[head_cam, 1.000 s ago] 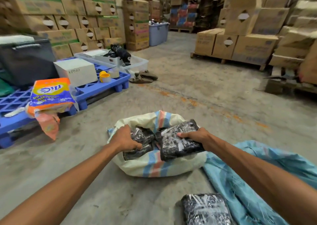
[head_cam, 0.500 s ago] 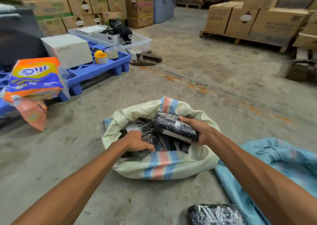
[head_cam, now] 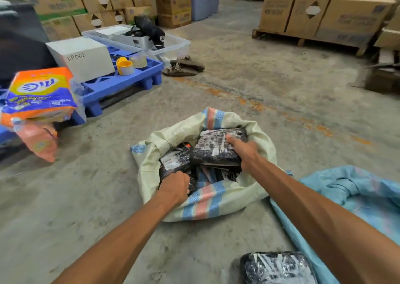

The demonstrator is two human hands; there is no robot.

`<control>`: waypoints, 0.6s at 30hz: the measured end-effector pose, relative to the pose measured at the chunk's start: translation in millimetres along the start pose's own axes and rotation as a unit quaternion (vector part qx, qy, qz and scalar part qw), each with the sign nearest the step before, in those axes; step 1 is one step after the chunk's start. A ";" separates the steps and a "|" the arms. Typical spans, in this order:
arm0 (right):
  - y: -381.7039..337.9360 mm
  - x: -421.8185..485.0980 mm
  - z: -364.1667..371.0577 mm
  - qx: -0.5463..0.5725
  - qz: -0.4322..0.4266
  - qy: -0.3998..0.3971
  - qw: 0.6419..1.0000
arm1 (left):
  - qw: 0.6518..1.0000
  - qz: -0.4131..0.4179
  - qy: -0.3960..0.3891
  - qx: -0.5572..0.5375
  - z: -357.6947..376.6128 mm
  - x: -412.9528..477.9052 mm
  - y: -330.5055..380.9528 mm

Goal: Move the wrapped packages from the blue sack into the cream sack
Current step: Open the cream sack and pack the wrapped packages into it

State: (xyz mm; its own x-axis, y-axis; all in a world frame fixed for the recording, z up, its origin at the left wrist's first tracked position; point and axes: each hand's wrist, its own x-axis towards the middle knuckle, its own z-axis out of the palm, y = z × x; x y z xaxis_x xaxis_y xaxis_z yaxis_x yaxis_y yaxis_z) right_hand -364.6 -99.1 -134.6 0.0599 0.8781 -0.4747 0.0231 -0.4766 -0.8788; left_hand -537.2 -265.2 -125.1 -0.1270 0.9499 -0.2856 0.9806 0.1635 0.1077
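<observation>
Hands deep in the cream sack at frame centre: right hand presses a wrapped package down, left hand grips another, while one more package waits lower right beside the blue sack, likely next.

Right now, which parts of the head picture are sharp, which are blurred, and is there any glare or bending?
Head view: the cream sack and both hands are fairly sharp; the detergent bag at the left edge and the cartons at the right are smeared; the wide lens bends the edges; light is soft, with small glints on the package wrap.
</observation>
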 end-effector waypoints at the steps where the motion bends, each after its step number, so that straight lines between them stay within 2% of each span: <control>1: 1.1 1.6 -3.7 -0.010 -0.009 0.001 1.000 | 1.000 0.011 0.013 0.025 2.2 -2.0 1.7; 4: -1.7 -10.5 -12.5 -0.024 -0.021 0.024 0.999 | 0.993 0.048 0.033 0.098 16.4 -11.9 4.3; 8: -1.8 -15.1 -10.0 -0.060 -0.052 0.056 0.995 | 0.963 0.131 0.090 0.217 38.4 -15.3 -3.1; 13: 0.8 -3.3 -2.9 -0.119 -0.083 0.087 0.986 | 0.948 0.148 0.155 0.233 55.5 -10.6 -13.6; 15: 3.6 -7.6 0.8 -0.198 -0.106 0.112 0.968 | 0.950 0.156 0.149 0.227 67.6 -16.4 -9.3; 18: 16.8 -18.1 5.0 -0.355 -0.146 0.141 0.913 | 0.969 0.119 0.124 0.175 86.9 -19.6 -6.7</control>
State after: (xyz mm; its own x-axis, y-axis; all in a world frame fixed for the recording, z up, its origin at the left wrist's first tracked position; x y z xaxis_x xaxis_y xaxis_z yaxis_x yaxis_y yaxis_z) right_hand -370.3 -122.8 -141.1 0.2003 0.9740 -0.1058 0.7133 -0.2190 -0.6657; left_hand -528.3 -308.1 -203.0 0.1203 0.9915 -0.0504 0.9713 -0.1280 -0.2003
